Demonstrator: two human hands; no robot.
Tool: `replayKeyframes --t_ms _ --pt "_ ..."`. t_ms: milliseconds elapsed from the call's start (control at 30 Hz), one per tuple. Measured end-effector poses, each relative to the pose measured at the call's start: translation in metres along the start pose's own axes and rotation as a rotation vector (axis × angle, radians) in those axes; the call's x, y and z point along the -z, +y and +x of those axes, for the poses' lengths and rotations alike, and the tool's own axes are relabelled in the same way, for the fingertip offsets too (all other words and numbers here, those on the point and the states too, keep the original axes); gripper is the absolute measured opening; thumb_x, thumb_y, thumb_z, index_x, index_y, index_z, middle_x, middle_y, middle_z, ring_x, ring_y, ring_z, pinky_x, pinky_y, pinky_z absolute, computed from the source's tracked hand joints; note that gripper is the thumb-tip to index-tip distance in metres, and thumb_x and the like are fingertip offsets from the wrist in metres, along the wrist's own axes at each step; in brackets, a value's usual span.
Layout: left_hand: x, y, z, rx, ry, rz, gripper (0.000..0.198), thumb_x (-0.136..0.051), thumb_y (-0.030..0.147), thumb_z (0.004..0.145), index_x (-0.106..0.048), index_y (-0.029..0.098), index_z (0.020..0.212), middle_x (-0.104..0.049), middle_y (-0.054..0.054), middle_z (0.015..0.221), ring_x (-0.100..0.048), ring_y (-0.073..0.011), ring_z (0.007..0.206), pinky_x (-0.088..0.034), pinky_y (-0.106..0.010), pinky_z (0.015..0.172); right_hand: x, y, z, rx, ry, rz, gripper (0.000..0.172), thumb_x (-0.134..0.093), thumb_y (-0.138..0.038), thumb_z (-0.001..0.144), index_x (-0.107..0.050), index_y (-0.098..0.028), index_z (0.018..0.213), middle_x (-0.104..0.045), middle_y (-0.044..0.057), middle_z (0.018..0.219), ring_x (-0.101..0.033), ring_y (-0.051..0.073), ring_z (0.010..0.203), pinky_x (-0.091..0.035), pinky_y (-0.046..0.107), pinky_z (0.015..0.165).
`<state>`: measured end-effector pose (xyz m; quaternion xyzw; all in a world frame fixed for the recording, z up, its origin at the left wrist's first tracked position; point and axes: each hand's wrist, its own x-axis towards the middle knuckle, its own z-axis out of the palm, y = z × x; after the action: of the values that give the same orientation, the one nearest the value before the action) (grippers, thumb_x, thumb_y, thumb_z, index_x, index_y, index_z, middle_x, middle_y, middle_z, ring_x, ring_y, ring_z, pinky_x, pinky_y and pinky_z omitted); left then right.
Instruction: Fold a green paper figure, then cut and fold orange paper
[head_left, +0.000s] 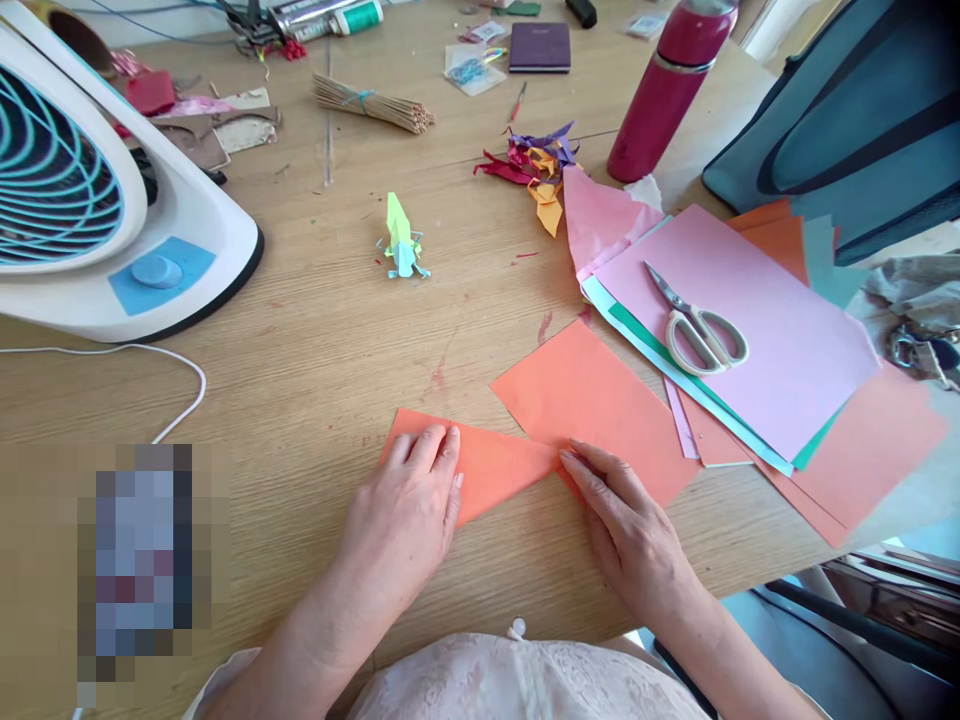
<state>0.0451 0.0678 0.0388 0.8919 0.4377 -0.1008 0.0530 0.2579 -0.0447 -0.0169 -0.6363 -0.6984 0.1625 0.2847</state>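
On the wooden table in front of me lies a folded sheet of orange paper (495, 460), wide at the left and narrowing to a point at the right. My left hand (412, 490) lies on its wide part, pressing it down with the fingers stretched out flat. With thumb and fingers together, my right hand (622, 510) pinches the narrow tip. A second orange sheet (592, 390), lying flat, sits partly beneath that tip and my right hand. Scissors (701, 330) with white handles rest to the right on a stack of coloured paper (780, 310).
A white fan (187, 240) stands at the left, its cable (199, 385) trailing on the table. Farther back are a small green and blue paper figure (401, 240), folded colourful pieces (540, 165), a bundle of sticks (373, 104) and a red bottle (667, 100). A blue bag (847, 120) leans at right.
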Motion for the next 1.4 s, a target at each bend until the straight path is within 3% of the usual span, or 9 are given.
replayKeyframes --t_ms 267,633,800,900,1067,1400 --pt "-0.001 -0.002 0.0 0.001 0.004 -0.023 0.038 -0.039 0.02 0.098 -0.053 0.016 0.133 -0.059 -0.009 0.126 -0.057 -0.022 0.106 -0.054 -0.029 0.058 -0.003 0.003 0.001 0.068 -0.013 -0.081 0.06 -0.037 -0.006 0.095 -0.03 -0.023 0.153 -0.047 0.017 0.141 -0.052 0.029 0.127 -0.054 0.046 0.098" --pt "0.002 -0.002 0.001 0.019 -0.005 -0.022 0.036 -0.037 0.025 0.099 -0.054 0.017 0.13 -0.06 -0.009 0.126 -0.059 -0.0222 0.106 -0.049 -0.027 0.047 0.011 0.009 0.005 0.137 -0.121 -0.094 0.048 -0.038 -0.01 0.096 -0.049 -0.021 0.141 -0.05 0.018 0.139 -0.055 0.028 0.124 -0.055 0.044 0.093" --pt "0.005 0.002 0.003 0.033 -0.004 -0.032 0.034 -0.048 0.028 0.097 -0.057 0.015 0.127 -0.06 -0.01 0.125 -0.059 -0.0242 0.105 -0.057 -0.033 0.068 0.009 0.009 0.006 0.131 -0.109 -0.135 0.05 -0.038 -0.013 0.098 -0.04 -0.02 0.147 -0.052 0.018 0.135 -0.056 0.028 0.121 -0.053 0.044 0.093" --pt "0.004 0.005 0.003 0.047 0.001 -0.023 0.036 -0.051 0.031 0.096 -0.058 0.013 0.127 -0.061 -0.011 0.123 -0.059 -0.026 0.105 -0.057 -0.038 0.079 0.007 0.009 0.007 0.158 -0.131 -0.197 0.048 -0.041 -0.013 0.097 -0.043 -0.019 0.145 -0.051 0.019 0.135 -0.057 0.028 0.119 -0.053 0.045 0.091" --pt "0.0 0.013 0.005 0.078 0.006 0.042 0.043 -0.051 0.037 0.096 -0.057 0.011 0.13 -0.063 -0.013 0.119 -0.059 -0.0287 0.102 -0.055 -0.042 0.081 0.004 0.003 0.011 0.143 -0.149 -0.296 0.042 -0.045 -0.015 0.096 -0.052 -0.017 0.138 -0.052 0.02 0.13 -0.058 0.029 0.11 -0.052 0.047 0.087" --pt "-0.008 0.016 0.002 0.079 0.031 0.039 0.053 -0.052 0.041 0.096 -0.053 0.005 0.134 -0.062 -0.015 0.118 -0.057 -0.0278 0.1 -0.053 -0.038 0.081 -0.004 -0.005 0.013 0.107 -0.09 -0.383 0.041 -0.05 -0.02 0.095 -0.055 -0.016 0.136 -0.054 0.019 0.124 -0.055 0.029 0.1 -0.05 0.044 0.08"
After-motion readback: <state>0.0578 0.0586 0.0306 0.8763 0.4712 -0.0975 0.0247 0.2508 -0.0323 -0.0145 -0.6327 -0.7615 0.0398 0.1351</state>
